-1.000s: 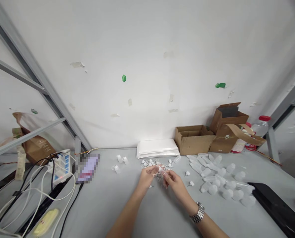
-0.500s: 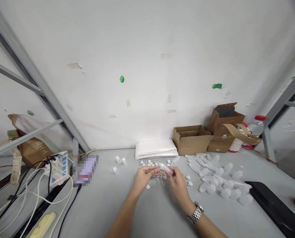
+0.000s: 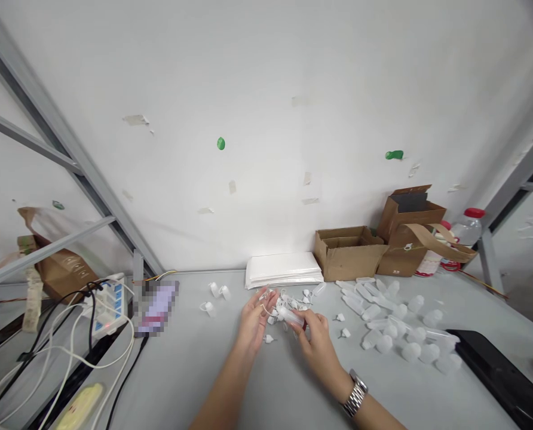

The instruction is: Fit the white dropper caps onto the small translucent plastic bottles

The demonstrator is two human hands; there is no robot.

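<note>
My right hand (image 3: 315, 337) is closed round a small translucent plastic bottle (image 3: 291, 316), lying tilted with its white top toward my left hand. A thin white strap (image 3: 265, 309) loops out beside that top. My left hand (image 3: 252, 319) is turned palm up with its fingers curled about the strap; the exact grip is too small to make out. Beneath and behind both hands lies a heap of small white caps (image 3: 300, 300). Three small bottles with looped caps (image 3: 210, 309) sit apart on the left. Many translucent bottles (image 3: 411, 352) are spread at the right.
Behind the hands lies a stack of white sheets (image 3: 284, 269), against the wall. A cardboard box (image 3: 351, 263) and a brown paper bag (image 3: 396, 257) stand at the back right. A black case (image 3: 495, 370) borders the right side; a power strip (image 3: 107, 307) with cables is left.
My left hand has turned palm up and its fingers have opened somewhat. My right hand has moved slightly left and lower, with the bottle still in it.
</note>
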